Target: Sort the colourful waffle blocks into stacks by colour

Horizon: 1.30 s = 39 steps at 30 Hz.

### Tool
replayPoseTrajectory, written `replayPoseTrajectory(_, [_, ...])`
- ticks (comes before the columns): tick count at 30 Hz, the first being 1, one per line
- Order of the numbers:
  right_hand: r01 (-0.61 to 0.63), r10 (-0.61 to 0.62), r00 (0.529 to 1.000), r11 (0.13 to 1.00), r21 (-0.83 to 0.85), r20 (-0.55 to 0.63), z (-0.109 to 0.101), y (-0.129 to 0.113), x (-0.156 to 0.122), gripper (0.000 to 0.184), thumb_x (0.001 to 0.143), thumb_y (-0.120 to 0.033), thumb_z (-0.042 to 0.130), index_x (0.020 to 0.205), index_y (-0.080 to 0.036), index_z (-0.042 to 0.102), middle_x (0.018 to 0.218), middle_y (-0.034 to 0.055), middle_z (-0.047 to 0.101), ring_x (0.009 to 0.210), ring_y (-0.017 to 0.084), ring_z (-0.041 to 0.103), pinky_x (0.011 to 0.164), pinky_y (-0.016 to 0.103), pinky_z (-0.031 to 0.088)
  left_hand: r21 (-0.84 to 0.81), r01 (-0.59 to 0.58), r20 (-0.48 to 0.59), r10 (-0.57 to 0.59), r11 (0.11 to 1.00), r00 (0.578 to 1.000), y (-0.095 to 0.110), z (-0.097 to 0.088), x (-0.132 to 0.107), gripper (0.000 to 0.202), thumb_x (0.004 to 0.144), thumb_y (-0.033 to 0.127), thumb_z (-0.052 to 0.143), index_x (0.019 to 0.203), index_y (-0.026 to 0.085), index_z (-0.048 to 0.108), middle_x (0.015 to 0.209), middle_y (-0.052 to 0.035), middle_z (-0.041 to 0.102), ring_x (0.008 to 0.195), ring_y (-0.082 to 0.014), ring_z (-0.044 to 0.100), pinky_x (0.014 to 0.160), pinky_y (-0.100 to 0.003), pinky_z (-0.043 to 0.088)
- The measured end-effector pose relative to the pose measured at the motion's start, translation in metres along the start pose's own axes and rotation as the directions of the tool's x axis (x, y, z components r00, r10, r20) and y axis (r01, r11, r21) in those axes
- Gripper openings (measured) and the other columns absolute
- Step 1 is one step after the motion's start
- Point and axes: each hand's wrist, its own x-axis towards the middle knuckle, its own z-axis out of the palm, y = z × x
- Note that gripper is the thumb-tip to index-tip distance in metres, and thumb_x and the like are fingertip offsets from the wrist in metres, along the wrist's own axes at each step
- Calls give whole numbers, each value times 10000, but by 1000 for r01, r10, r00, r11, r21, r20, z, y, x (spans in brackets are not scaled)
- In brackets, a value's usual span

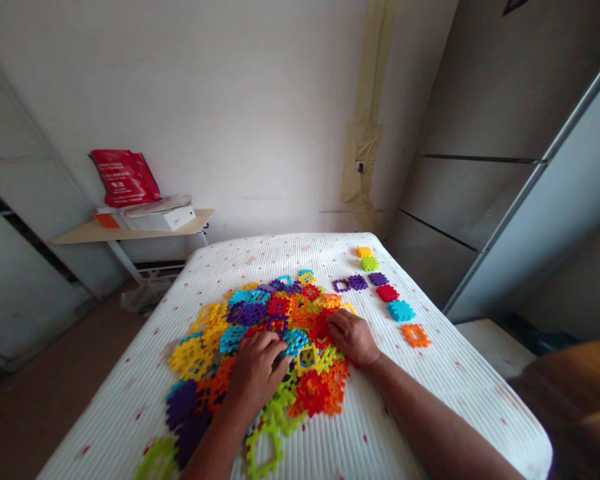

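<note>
A heap of colourful interlocking plastic tiles with notched edges covers the middle of the bed-like surface. My left hand rests on the near side of the heap, thumb apart from the fingers; its fingertips touch tiles beside a blue tile. At the heap's right edge, my right hand has its fingers curled in on a red tile, partly hidden by them. A yellow square frame tile lies between the hands. Nearer me are a red-orange tile and a lime-green frame tile.
Along the right side, separate tiles form a line, including a cyan tile and an orange tile. A purple tile branches off leftward. Behind left, a small table bears a white box and a red bag. A cabinet stands right.
</note>
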Motion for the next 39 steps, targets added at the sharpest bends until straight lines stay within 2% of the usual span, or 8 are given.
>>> replayPoseTrajectory(6, [-149, 186, 971, 963, 225, -152, -11, 20, 4, 208, 839, -263, 447, 845, -186, 639, 809, 47, 666, 729, 156, 607, 670, 262, 465, 0, 5, -5, -5, 1000, 1000, 0, 0, 0, 156, 803, 288, 538, 863, 223, 667, 902, -46, 637, 871, -214, 576, 787, -381, 421])
replayPoseTrajectory(10, [-282, 385, 885, 891, 356, -261, -17, 48, 6, 231, 776, -335, 497, 795, -174, 662, 760, 53, 684, 682, 179, 610, 628, 283, 473, 9, 5, -3, -5, 1000, 1000, 0, 2, -1, 163, 808, 301, 534, 875, 228, 663, 909, -44, 640, 883, -212, 580, 795, -375, 424])
replayPoseTrajectory(15, [-381, 550, 802, 771, 511, -232, -14, 69, 8, 261, 699, -373, 525, 773, -163, 662, 670, 35, 658, 578, 162, 565, 534, 266, 441, 32, -15, -20, 15, 999, 1000, -2, 3, 0, 169, 814, 309, 532, 885, 230, 663, 917, -45, 646, 879, -208, 593, 801, -373, 430])
replayPoseTrajectory(24, [-392, 505, 850, 795, 463, -147, -6, 64, 7, 263, 716, -352, 496, 792, -162, 661, 723, 41, 673, 643, 169, 586, 602, 275, 444, 20, -32, -88, 34, 999, 995, 6, -3, 6, 230, 835, 302, 518, 1003, 205, 640, 975, -56, 655, 907, -197, 602, 820, -336, 456])
replayPoseTrajectory(28, [-410, 533, 833, 775, 481, -148, -5, 66, 7, 252, 713, -343, 498, 789, -162, 656, 709, 36, 669, 638, 171, 583, 594, 275, 445, 7, -83, -36, 84, 996, 996, 20, -19, 30, 183, 850, 262, 490, 915, 221, 656, 918, -43, 661, 865, -184, 598, 794, -331, 449])
replayPoseTrajectory(32, [-403, 540, 827, 763, 505, -155, -3, 68, 8, 247, 712, -347, 499, 779, -164, 650, 719, 37, 669, 653, 175, 586, 605, 279, 452, 16, -134, 90, 132, 991, 987, 38, -27, 73, 187, 842, 189, 480, 878, 220, 661, 854, -33, 647, 851, -181, 581, 790, -336, 437])
replayPoseTrajectory(36, [-394, 535, 829, 764, 510, -161, -3, 69, 8, 239, 708, -348, 497, 756, -168, 647, 718, 39, 670, 654, 176, 588, 616, 284, 456, 71, -126, 272, 103, 989, 957, 44, -5, 113, 182, 807, 163, 506, 884, 214, 663, 875, -47, 637, 890, -189, 580, 806, -323, 437])
replayPoseTrajectory(39, [-385, 526, 835, 768, 511, -162, -3, 69, 8, 242, 711, -351, 497, 759, -170, 650, 723, 40, 673, 662, 176, 591, 625, 284, 458, 95, -96, 316, 62, 991, 947, 40, 20, 129, 215, 784, 137, 511, 919, 207, 663, 889, -61, 639, 861, -186, 600, 769, -300, 451])
